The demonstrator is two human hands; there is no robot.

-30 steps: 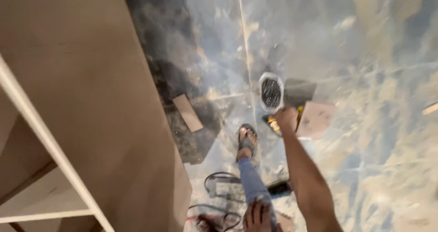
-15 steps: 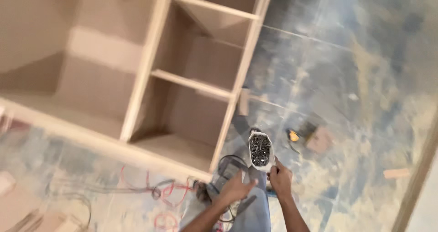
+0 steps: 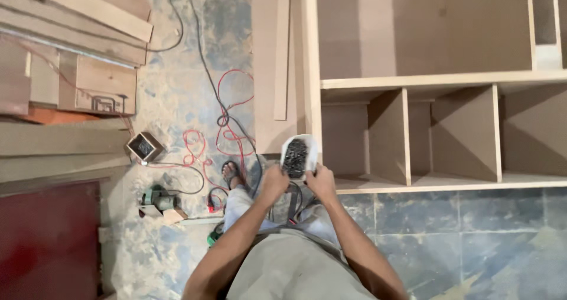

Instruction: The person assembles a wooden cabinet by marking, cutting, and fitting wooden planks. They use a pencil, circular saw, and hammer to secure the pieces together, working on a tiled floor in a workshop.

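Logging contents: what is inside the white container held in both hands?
The white plastic container holds a heap of small dark metal fasteners, screws or nails; its bottom is covered by them.

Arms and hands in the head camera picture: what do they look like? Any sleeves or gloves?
Both arms are bare, with no sleeves showing. The left hand and right hand wear no gloves, and no watch or ring can be seen. Pale grey clothing shows below them.

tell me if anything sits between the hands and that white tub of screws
Nothing visible does. The left hand and the right hand are both already on the white tub, one at each side of its near end.
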